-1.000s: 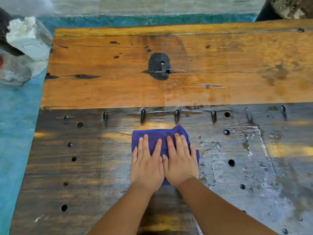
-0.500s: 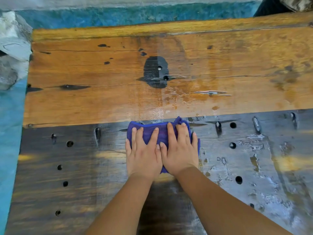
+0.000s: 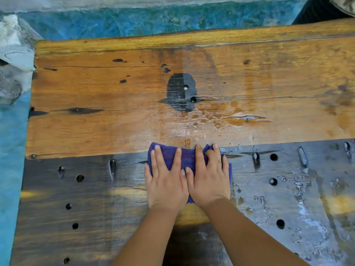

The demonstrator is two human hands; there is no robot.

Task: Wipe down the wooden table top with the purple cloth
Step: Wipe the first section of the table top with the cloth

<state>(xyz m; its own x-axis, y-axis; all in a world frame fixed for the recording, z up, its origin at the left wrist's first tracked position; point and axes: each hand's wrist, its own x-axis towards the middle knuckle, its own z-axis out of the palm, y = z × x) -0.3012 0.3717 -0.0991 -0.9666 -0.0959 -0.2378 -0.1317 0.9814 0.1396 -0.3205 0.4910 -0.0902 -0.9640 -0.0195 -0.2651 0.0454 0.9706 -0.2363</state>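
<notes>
Nearest the camera, two bare forearms reach forward over the dark, weathered plank [image 3: 80,212] of the wooden table top, which is dotted with round holes; to the right its surface is greyish and flaking. Just beyond, the left hand [image 3: 166,186] and the right hand [image 3: 209,182] lie side by side, thumbs touching, both pressed flat with fingers straight on the purple cloth [image 3: 187,157]; neither hand curls round it. That cloth is bunched beneath the palms, its far edge lying on the seam where the dark plank meets the orange plank [image 3: 99,89]; purple shows between the fingers and at the right of the right hand. Farther on, the orange plank carries a pale wet-looking streak, then a black patch [image 3: 180,93] with two small holes. Beyond the table's far edge lies a blue surface [image 3: 134,18]; at far left sits something white and grey [image 3: 13,58], unclear.
</notes>
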